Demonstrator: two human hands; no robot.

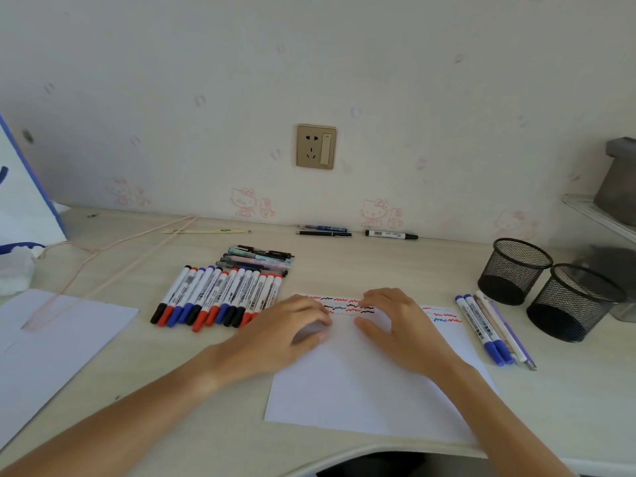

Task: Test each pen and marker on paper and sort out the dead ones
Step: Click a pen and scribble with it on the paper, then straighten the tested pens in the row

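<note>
A pale wooden desk [344,266] stands against the wall. A sheet of paper [361,390] with red, blue and black squiggles lies on it. Left of the paper is a row of markers [216,297], with some pens [258,258] behind. Right of it lie a few more pens [492,330], and 2 black mesh cups [547,287] stand near them. Another sheet [51,346] lies far left.

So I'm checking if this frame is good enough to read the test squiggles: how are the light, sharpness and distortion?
Head view: soft, even light with no glare on the test sheet; faint shadows under the left hand and right hand; the squiggles show their colours though slightly soft; marker label print is unreadable; wide-angle bending curves the desk edge.
</note>
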